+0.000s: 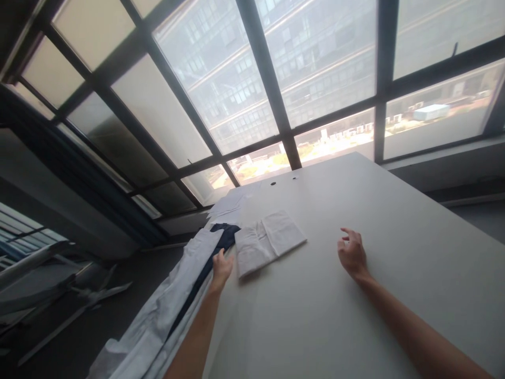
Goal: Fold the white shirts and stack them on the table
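"As the view faces a gridded window (221, 68) across a white bench (315, 316), what lies between the two hands?"

"A folded white cloth (270, 243) — flat on the bench, toward its left side, with a crease dividing it into two panels. It lies nearer the left hand than the right."

"And the left hand (223, 268)?"

"It is open, with the fingers loosely bent and the thumb held apart. It sits just beside the near left corner of the folded cloth; whether it touches the garments below it cannot be told."

"The right hand (352, 252)?"

"It is open and empty, its fingers loosely curled, over the bench to the right of the folded cloth and well apart from it."

"What borders the left edge?"

"White garments (158, 305), long and rumpled, run along it toward the viewer, with a dark blue cloth (226, 237) among them. Beyond the blue cloth lie loose white papers (229, 205), overlapping near the far left corner."

"Any further features?"

"Two small round holes (273, 183) near the far edge — one dark, one pale — and, at far left, a dark curtain (79, 168) beside the window."
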{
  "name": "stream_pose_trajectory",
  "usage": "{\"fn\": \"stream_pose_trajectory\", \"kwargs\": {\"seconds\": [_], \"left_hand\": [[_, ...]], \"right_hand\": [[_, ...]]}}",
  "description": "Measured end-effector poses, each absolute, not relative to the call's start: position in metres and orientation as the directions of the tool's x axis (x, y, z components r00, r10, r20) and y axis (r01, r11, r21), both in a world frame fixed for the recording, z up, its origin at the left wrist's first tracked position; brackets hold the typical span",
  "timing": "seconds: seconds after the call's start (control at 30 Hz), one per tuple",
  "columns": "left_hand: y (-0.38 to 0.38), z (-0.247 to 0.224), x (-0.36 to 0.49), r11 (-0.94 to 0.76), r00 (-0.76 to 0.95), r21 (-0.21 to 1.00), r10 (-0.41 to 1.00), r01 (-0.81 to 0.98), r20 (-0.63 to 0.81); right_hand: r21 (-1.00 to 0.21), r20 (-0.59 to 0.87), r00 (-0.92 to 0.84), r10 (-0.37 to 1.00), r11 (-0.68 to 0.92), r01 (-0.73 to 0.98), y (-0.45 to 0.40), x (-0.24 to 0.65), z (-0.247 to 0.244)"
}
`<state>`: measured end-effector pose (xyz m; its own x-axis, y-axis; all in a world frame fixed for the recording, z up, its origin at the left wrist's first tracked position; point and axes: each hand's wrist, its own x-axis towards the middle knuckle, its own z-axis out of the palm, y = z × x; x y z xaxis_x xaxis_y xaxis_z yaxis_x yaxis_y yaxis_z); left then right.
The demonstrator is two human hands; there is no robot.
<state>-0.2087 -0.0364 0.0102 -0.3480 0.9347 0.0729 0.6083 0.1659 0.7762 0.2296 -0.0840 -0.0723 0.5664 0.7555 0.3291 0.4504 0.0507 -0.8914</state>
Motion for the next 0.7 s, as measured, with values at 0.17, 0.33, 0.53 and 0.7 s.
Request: {"fn": "stream_pose_trajectory", "kwargs": {"seconds": [0.17, 0.33, 0.53, 0.7], "left_hand": [[-0.014, 0.012, -0.188, -0.047, -0.174, 0.597, 0.936, 0.801, 0.306], [0.020, -0.007, -0.141, -0.102, -0.093, 0.501, 0.932, 0.860, 0.349], [0.024, -0.039, -0.121, 0.061, -0.236, 0.572, 0.943, 0.818, 0.237], [0.020, -0.034, -0.132, 0.106, -0.355, 0.710, 0.911, 0.696, 0.212]], "right_hand": [[-0.878, 0.334, 0.551, 0.764, 0.040, 0.477, -0.083, 0.231, -0.076], [-0.877, 0.348, 0.546, 0.762, 0.059, 0.476, -0.084, 0.233, -0.078], [-0.870, 0.346, 0.541, 0.766, 0.045, 0.491, -0.084, 0.233, -0.077], [-0.855, 0.319, 0.533, 0.784, -0.004, 0.518, -0.085, 0.231, -0.075]]}}
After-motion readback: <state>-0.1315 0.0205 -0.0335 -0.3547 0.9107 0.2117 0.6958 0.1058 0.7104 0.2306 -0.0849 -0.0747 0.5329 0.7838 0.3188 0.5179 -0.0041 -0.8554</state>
